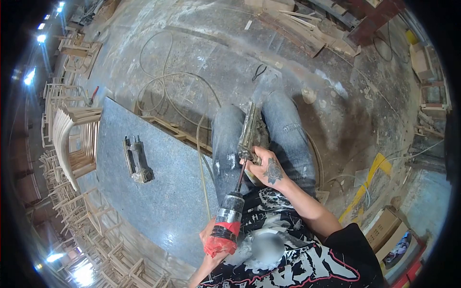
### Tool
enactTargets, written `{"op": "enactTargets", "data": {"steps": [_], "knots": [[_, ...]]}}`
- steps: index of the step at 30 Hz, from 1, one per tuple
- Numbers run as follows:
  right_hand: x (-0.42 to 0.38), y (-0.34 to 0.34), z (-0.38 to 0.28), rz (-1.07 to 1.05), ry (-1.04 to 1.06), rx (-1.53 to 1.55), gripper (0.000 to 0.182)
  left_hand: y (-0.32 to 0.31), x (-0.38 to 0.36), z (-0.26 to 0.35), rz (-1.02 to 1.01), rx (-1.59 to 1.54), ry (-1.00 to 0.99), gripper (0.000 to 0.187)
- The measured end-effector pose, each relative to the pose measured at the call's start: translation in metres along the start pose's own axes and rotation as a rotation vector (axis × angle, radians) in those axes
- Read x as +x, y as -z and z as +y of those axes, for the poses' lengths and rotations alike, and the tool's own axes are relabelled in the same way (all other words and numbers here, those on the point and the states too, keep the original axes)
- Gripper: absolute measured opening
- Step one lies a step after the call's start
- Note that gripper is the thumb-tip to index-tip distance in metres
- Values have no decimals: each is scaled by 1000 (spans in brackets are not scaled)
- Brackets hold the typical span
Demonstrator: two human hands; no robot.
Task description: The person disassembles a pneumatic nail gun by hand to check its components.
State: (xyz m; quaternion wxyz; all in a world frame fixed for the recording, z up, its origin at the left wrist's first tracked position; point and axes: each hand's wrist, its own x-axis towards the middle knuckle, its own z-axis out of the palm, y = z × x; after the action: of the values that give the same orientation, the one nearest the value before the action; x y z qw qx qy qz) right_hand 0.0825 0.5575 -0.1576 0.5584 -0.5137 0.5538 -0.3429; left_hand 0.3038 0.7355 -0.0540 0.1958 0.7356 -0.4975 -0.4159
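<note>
A power drill [225, 225] with red and black tape round its body points up the view, its long thin bit reaching a worn metal tool [248, 129]. My left hand [207, 235] is wrapped round the drill, partly hidden behind it. The worn tool lies between my knees, and my right hand [261, 168] grips its lower end beside the bit's tip. A second grey tool [139, 159], similar in look, rests on the blue-grey table [168, 201] to the left.
Curved wooden chair parts [72, 139] stand at the table's left edge, with stacked wooden frames [115, 259] below. A hose [165, 79] loops over the floor near pliers [260, 72]. Cardboard boxes [384, 230] sit at the lower right, and wood scraps [307, 33] lie at the top.
</note>
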Motion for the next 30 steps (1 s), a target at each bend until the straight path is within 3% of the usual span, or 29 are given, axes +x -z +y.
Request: {"op": "enactTargets", "data": {"steps": [30], "knots": [[3,-6,2,-74,-11,-101,24,-3,-6,3,7,22,39,41]]}}
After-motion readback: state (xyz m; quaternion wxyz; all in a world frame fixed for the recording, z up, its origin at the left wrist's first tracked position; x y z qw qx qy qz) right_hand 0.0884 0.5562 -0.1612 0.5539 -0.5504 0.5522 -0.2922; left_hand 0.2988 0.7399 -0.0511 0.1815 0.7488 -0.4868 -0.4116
